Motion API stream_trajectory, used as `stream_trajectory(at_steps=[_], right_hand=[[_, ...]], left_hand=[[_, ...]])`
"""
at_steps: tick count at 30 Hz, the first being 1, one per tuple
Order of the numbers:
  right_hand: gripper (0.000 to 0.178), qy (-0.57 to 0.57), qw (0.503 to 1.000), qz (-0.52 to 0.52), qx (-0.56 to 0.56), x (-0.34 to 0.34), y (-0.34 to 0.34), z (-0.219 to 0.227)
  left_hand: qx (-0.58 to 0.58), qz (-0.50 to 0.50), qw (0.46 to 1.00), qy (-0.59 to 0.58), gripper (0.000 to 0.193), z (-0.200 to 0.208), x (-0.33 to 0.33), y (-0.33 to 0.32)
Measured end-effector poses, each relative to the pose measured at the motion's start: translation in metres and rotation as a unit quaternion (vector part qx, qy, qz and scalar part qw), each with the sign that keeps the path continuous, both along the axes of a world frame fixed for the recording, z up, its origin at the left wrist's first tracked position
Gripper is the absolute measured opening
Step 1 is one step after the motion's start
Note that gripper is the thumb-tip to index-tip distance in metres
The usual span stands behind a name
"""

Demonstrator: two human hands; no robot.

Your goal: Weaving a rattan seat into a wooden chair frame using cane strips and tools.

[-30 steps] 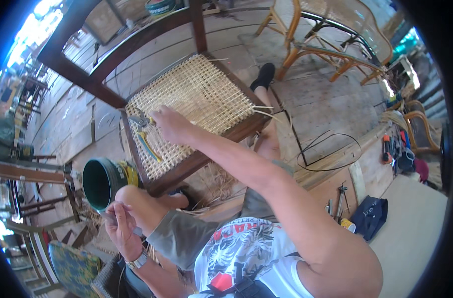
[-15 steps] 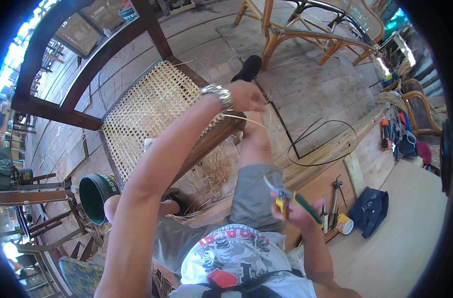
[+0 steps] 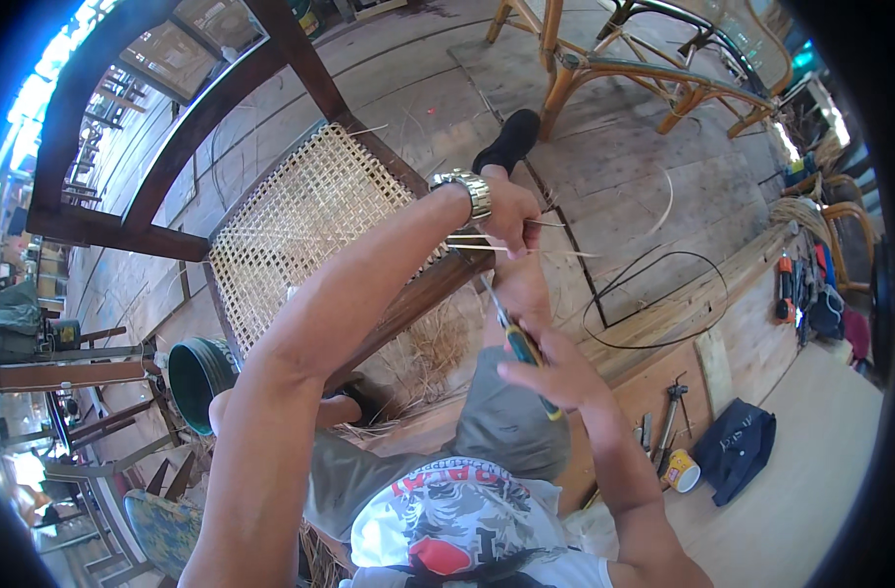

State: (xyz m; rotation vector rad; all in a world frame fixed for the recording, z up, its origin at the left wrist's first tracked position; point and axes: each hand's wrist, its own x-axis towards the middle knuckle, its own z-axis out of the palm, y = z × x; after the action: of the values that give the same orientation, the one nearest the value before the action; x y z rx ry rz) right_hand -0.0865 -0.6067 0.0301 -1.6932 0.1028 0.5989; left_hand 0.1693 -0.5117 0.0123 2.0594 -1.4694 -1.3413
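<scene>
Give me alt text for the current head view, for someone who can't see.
A person's left hand holds loose cane strands at the corner of a woven chair seat, while the right hand holds green-and-yellow cutters nearby. A dark green bucket is at the left.

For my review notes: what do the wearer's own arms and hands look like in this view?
The left hand and right hand are ungloved, and no sleeves cover the forearms. A shiny metal-link band in gold and silver tones, like a watch bracelet, circles the left wrist. Nothing shows on the right wrist.
</scene>
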Motion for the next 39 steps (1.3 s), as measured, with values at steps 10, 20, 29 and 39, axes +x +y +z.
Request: stream_trajectory(at_steps=[10, 20, 29, 39], right_hand=[[0.051, -0.054, 0.991, -0.081, -0.09, 0.024, 0.006, -0.014], [0.043, -0.016, 0.993, -0.116, -0.012, 0.009, 0.009, -0.031], [0.06, -0.007, 0.997, -0.075, 0.01, -0.028, -0.001, 0.007], [0.074, -0.014, 0.836, -0.006, -0.549, -0.276, -0.053, -0.103]], left_hand=[[0.006, -0.022, 1.0, -0.011, 0.026, 0.011, -0.012, -0.014], [-0.013, -0.037, 0.997, -0.064, 0.025, 0.004, -0.016, -0.018], [-0.095, 0.034, 0.991, 0.089, 0.025, -0.001, -0.008, 0.008], [-0.154, 0.42, 0.857, 0.258, 0.026, 0.01, -0.173, 0.199]])
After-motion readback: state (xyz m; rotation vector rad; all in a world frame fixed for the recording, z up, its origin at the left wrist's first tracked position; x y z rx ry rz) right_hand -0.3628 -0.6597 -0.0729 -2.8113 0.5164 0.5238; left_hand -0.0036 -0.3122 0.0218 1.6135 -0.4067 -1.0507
